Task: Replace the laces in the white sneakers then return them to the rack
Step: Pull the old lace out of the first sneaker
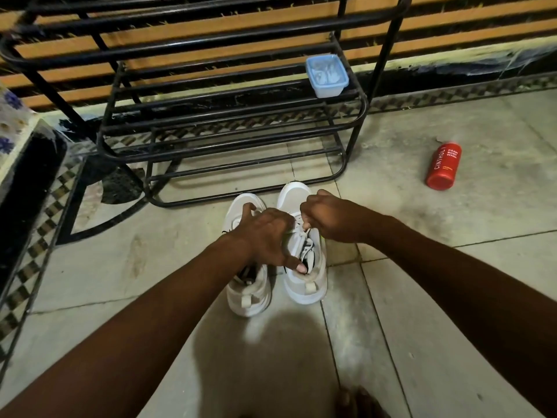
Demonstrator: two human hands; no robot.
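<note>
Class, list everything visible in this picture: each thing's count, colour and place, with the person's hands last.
floor: pale tiles
rack: one, black metal, against the wall
sneakers: two, white, side by side on the floor before the rack
container: one, pale blue, on a rack shelf, right end
bottle: one, red, lying on the floor right of the rack
lace: one seen, white, on the right sneaker
cloth: one, blue-flowered, far left
left hand: spread over the right sneaker, thumb at its collar
right hand: pinches the lace

We have just one camera, worn on the head. We look forward and down at the floor (437, 297) from close above. The white sneakers (310, 285) sit mid frame, the rack (229, 146) fills the top
</note>
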